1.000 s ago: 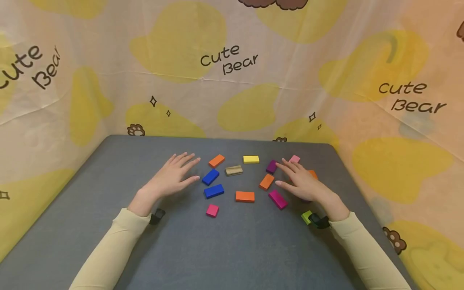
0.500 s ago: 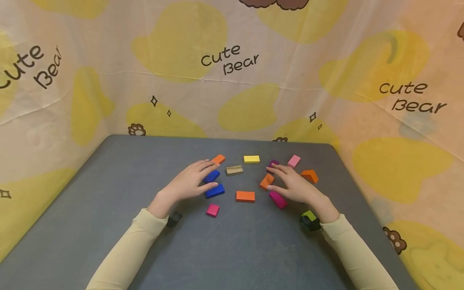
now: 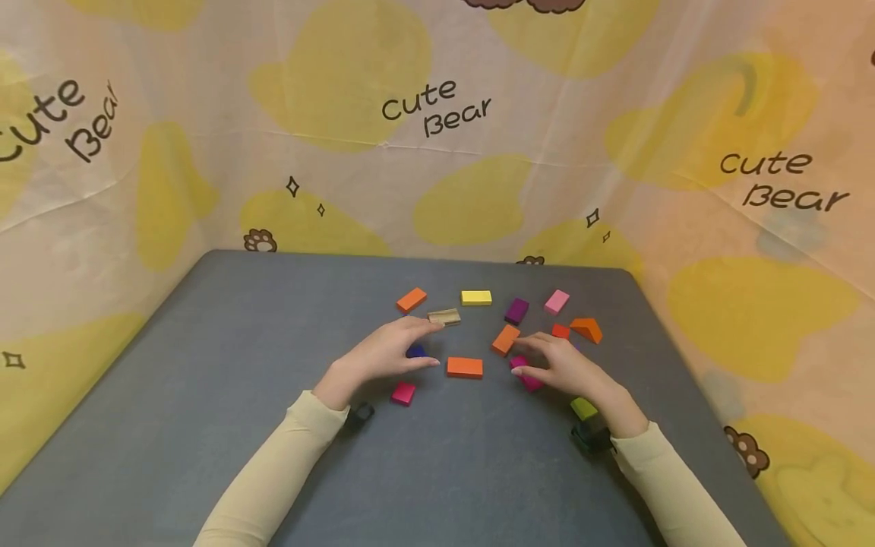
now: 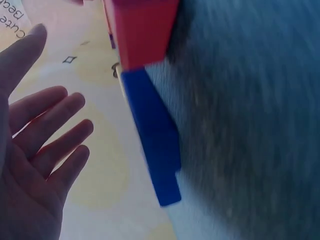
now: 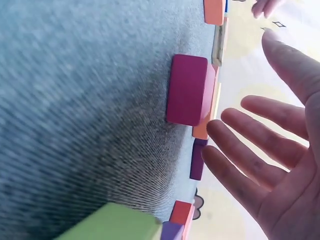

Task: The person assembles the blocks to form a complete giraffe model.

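My left hand (image 3: 386, 351) hovers over the blue blocks, thumb and fingers apart with nothing between them. One blue block (image 3: 415, 351) shows between thumb and fingers; the other is mostly hidden. In the left wrist view, a blue block (image 4: 152, 135) and a pinkish-red block (image 4: 142, 30) lie beside the hand, not touched. My right hand (image 3: 570, 370) is held above the magenta block (image 3: 526, 374), covering part of it. The right wrist view has its fingers spread and holding nothing, near that magenta block (image 5: 187, 90). Between the hands lies a flat orange block (image 3: 465, 368).
Farther back are a wood-coloured block (image 3: 444, 317), a yellow block (image 3: 476, 298), a purple block (image 3: 516, 311) and a pink block (image 3: 557, 301). An orange angled block (image 3: 586, 330) lies right; a green block (image 3: 583, 408) sits by the right wrist. Patterned cloth (image 3: 437, 190) encloses the grey table.
The left hand has moved right, across the blue blocks. My right hand first shifted left, then drew slightly back toward me, uncovering the purple block. No block has visibly moved.
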A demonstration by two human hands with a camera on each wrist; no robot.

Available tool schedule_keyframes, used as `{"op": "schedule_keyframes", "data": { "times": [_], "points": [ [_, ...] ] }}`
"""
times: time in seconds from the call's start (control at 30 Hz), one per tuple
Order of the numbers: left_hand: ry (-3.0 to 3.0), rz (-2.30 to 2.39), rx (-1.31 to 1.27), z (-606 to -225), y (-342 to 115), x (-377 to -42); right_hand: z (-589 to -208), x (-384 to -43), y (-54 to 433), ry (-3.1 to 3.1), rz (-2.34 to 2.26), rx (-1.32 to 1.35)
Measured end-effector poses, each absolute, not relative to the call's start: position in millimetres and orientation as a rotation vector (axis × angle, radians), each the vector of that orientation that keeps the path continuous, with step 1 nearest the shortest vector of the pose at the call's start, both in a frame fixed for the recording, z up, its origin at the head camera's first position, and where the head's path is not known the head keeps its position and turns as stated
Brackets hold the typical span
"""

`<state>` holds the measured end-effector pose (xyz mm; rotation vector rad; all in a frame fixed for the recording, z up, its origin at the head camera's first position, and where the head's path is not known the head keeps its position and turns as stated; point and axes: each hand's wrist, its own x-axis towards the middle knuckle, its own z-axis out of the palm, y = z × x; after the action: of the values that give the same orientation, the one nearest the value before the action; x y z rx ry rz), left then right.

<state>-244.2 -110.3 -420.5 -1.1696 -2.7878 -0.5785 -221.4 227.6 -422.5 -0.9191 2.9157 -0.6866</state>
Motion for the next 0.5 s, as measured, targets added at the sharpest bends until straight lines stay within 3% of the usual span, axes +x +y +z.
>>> {"op": "schedule_keyframes", "data": {
  "times": [0.5],
  "points": [
    [-2.858, -0.784, -1.329, -433, -82, -244, -435, -215, 234, 2.892, -0.729, -0.889]
  ]
}}
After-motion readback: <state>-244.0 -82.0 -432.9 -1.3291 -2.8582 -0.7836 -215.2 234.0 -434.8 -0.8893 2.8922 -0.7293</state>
